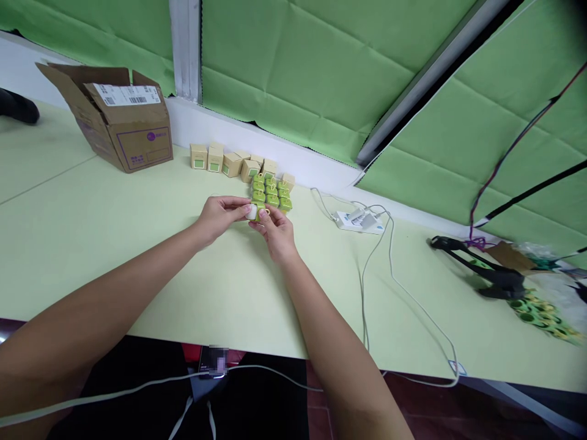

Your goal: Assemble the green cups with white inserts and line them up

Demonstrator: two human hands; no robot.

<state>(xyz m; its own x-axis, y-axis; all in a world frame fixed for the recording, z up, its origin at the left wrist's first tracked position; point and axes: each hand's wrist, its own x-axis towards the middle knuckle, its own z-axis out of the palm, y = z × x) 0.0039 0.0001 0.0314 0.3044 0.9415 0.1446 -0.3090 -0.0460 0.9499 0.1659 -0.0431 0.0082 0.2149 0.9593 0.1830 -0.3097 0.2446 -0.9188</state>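
My left hand (220,215) and my right hand (276,231) meet over the pale green table (92,232). Between their fingertips they pinch a small green and white item (255,212). Just behind it lies a tight cluster of several similar green items (271,190). Further back, a row of several small tan boxes with green labels (229,162) runs along the white sill.
An open cardboard shipping box (123,119) lies at the back left. A white power strip (358,221) with trailing cables (389,275) sits to the right. Black tongs-like tool (486,269) and bagged green rings (545,315) lie at far right. Green cloth covers the wall.
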